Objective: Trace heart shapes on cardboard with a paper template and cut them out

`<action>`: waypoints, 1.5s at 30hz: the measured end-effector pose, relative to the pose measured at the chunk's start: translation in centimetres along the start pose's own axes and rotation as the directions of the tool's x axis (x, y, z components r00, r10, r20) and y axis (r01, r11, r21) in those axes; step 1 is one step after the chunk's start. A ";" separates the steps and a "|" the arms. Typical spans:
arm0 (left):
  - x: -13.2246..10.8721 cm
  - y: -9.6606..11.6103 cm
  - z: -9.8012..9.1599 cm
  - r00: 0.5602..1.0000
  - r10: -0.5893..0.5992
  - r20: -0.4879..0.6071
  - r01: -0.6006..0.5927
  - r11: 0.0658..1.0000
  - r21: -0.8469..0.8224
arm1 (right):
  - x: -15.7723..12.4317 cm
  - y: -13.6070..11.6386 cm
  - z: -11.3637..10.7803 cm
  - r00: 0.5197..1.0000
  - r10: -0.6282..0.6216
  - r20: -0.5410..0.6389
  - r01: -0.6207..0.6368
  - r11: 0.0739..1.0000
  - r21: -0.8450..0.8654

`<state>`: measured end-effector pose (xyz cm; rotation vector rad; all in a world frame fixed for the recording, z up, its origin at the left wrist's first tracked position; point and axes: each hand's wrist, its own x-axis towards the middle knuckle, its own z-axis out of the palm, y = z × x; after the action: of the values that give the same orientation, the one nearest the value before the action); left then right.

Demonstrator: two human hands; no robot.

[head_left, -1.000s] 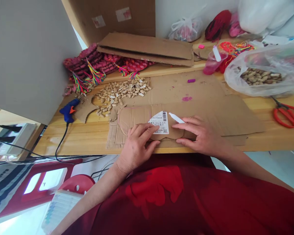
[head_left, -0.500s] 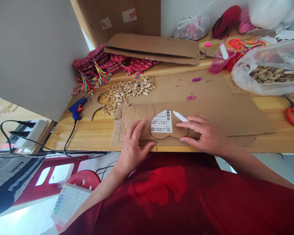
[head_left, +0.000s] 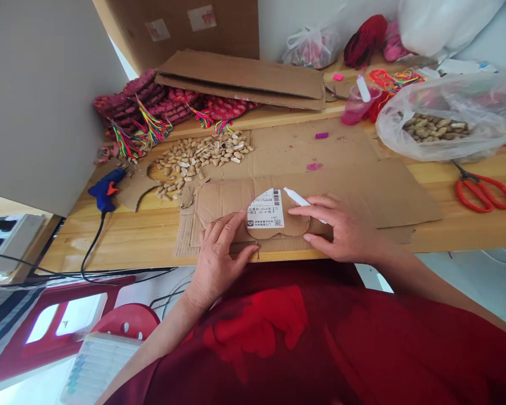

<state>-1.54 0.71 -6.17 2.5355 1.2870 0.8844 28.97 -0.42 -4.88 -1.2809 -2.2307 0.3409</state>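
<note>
A rounded cardboard cutout (head_left: 293, 222) bearing a white printed label (head_left: 265, 209) lies on a larger piece of cardboard (head_left: 221, 197) near the table's front edge. My left hand (head_left: 219, 253) rests at the left of the cutout, fingers apart, pressing on the cardboard with nothing gripped. My right hand (head_left: 341, 228) is at the cutout's right side and holds a white marker (head_left: 297, 197), its tip pointing up and left above the label. Thumb and lower fingers of that hand touch the cutout's right edge.
Peanuts (head_left: 202, 154) are heaped behind on the left, beside a blue glue gun (head_left: 105, 190). At the right lie red-handled scissors (head_left: 484, 191) and a plastic bag of peanuts (head_left: 438, 126). A purple cap (head_left: 321, 135), pink cup (head_left: 356, 107) and stacked cardboard (head_left: 244, 76) are farther back.
The view has shifted right, so the scissors now show fully. Both hands keep nearly the same places on the cardboard, and the marker is still in my right hand.
</note>
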 end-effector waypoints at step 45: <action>12.4 3.6 1.6 0.871 -0.256 0.420 0.487 0.333 -0.807 | 1.4 0.1 -1.6 0.787 0.592 -0.176 -0.318 0.633 0.706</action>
<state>7.49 8.33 -0.74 1.3198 0.8645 0.8157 29.42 0.74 -3.20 -1.3483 -1.2142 0.8797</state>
